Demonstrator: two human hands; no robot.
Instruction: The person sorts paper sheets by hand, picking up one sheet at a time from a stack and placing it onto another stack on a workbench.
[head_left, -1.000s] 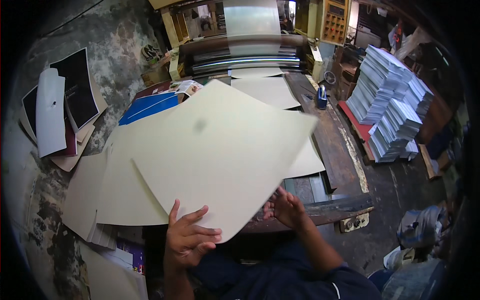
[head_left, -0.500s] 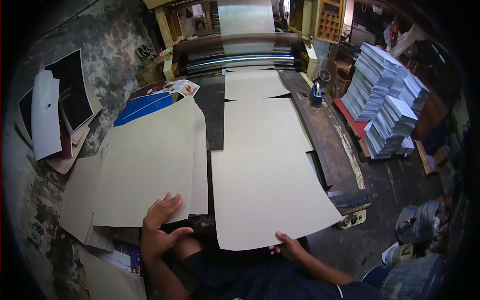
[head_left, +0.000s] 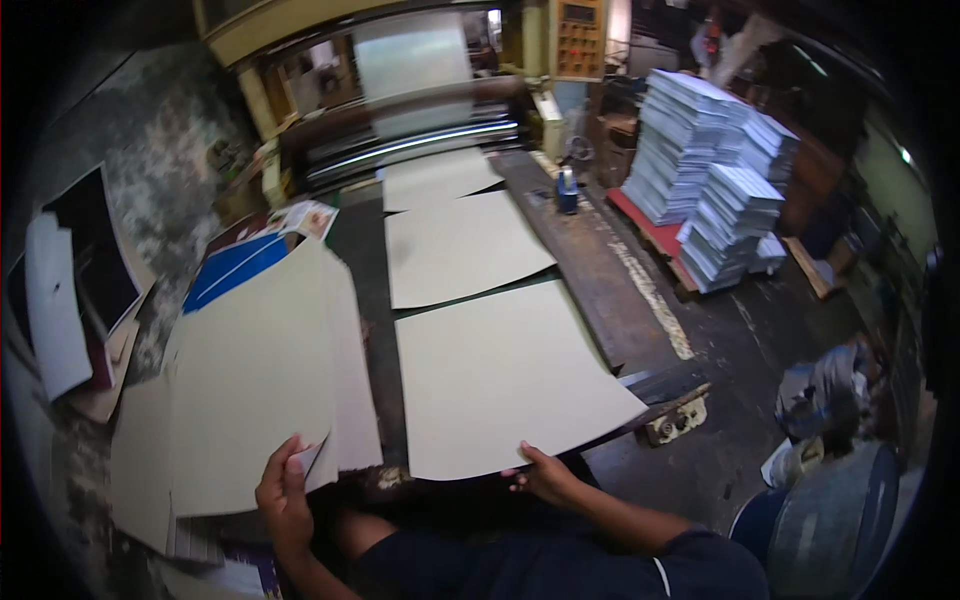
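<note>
My left hand [head_left: 283, 495] pinches the near right corner of the top cream paper sheet [head_left: 255, 390] on the stack at left, and that corner is bent up a little. My right hand [head_left: 548, 477] grips the near edge of another large cream sheet [head_left: 510, 385], thumb on top and fingers partly hidden below. This sheet lies on the machine's feed table, its near edge sagging slightly. Beyond it a middle sheet [head_left: 465, 245] and a far sheet [head_left: 432, 180] lie in line, the far one reaching the shiny roller [head_left: 415, 145].
A control panel [head_left: 578, 40] stands beside the rollers. Blue printed sheets [head_left: 235, 268] lie behind the left stack. Tall piles of white paper [head_left: 680, 145] sit on a red pallet at right. A small blue object [head_left: 567, 190] rests on the table's right side rail [head_left: 575, 270].
My left hand has gone from resting spread on the stack to pinching the top sheet's corner. The middle sheet has advanced toward the rollers, opening a gap before the near sheet. My view has turned right.
</note>
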